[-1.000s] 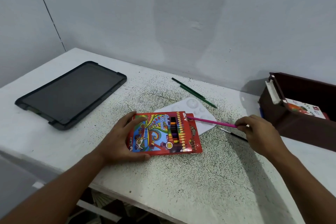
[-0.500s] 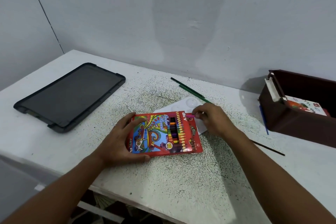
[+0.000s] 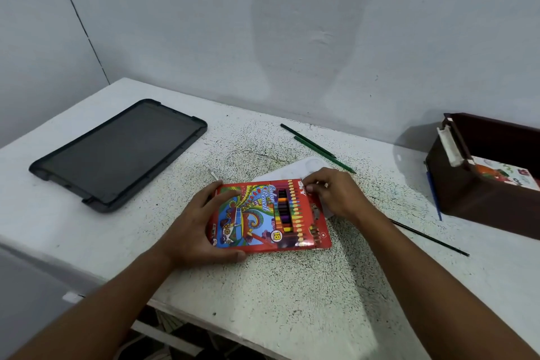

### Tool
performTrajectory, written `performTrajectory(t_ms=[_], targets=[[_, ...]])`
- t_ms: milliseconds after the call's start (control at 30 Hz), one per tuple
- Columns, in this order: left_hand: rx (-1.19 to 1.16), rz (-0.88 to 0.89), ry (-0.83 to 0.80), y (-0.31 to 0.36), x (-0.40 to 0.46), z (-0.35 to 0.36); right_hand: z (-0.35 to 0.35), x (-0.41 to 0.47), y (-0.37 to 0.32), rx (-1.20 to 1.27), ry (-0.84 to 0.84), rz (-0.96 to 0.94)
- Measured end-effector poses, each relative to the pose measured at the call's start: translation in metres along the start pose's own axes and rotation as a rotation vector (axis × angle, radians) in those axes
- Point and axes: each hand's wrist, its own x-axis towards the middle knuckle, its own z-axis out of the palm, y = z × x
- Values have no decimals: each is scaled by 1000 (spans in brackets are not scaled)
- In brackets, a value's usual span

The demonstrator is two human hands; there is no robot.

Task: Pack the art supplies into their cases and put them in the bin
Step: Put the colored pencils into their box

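A red colour pencil box (image 3: 257, 213) lies flat on the white speckled table (image 3: 292, 286). My left hand (image 3: 198, 222) grips its left side, thumb along the near edge. My right hand (image 3: 336, 193) has its fingertips pinched at the box's far right corner; no pink pencil shows there. A white paint palette (image 3: 295, 171) pokes out from under the box and my right hand. Two green pencils (image 3: 317, 145) lie behind it. A thin black brush (image 3: 429, 238) rests to the right. The dark brown bin (image 3: 479, 202) stands at the right edge and holds a printed case (image 3: 508, 174).
A black tablet in a case (image 3: 117, 152) lies at the left of the table. A blue pencil (image 3: 434, 193) leans by the bin's left wall. A small white stick (image 3: 213, 175) lies just behind the box. The wall runs close behind the table.
My right hand carried the pink pencil leftward to the box's far corner; the pencil has gone out of sight there. My left hand has stayed on the box.
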Motion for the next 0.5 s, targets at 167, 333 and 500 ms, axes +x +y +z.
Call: performTrajectory(t_ms=[167, 333, 500], targets=[[-3, 1, 0, 1, -1, 1, -1, -1, 0, -28, -26, -4], [-5, -8, -7, 0, 0, 0, -19, 20, 15, -180, 273, 28], [-3, -1, 0, -1, -1, 1, -34, 35, 48, -567, 285, 241]])
